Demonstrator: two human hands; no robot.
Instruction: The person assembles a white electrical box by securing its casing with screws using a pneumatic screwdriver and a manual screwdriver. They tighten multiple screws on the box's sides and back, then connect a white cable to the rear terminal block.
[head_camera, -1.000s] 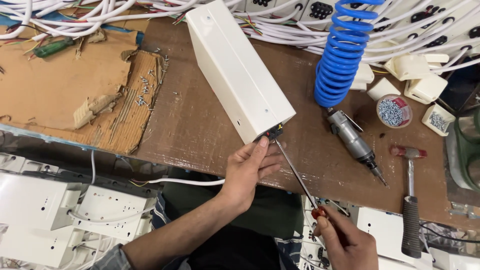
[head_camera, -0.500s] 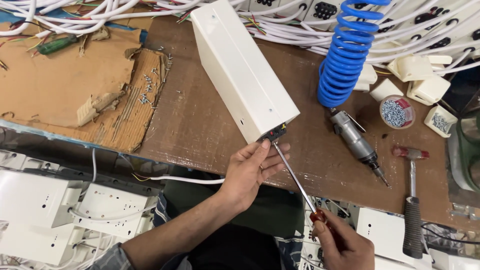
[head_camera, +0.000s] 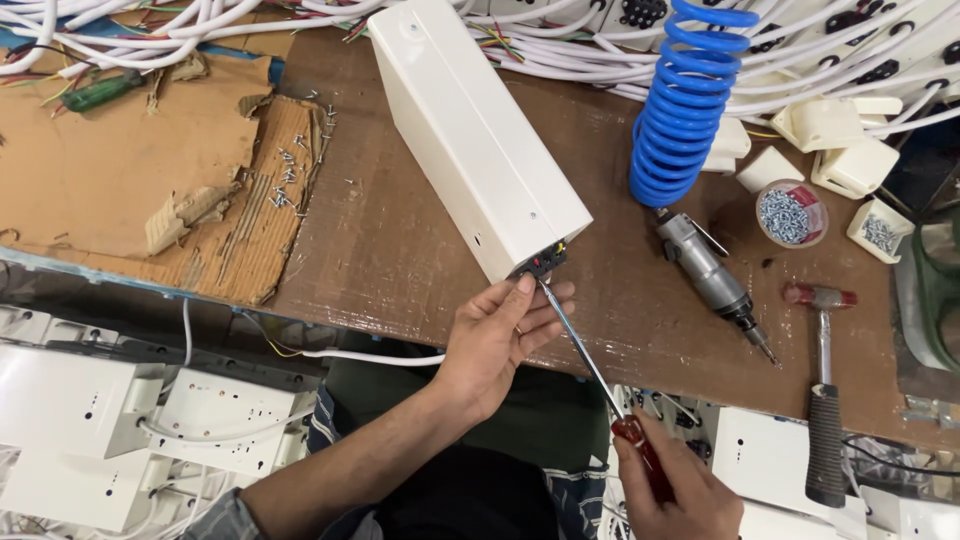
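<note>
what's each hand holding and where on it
Right hand grips the screwdriver by its red handle; left hand steadies the near end of the white box.

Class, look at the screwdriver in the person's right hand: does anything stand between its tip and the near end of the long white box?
Nothing visible does. The screwdriver in the right hand runs straight to the dark opening at the near end of the white box. The left hand steadies that end from below, beside the shaft, not across it.

Blue coiled hose (head_camera: 683, 100), hammer (head_camera: 824, 400), perhaps screws (head_camera: 787, 215).
</note>
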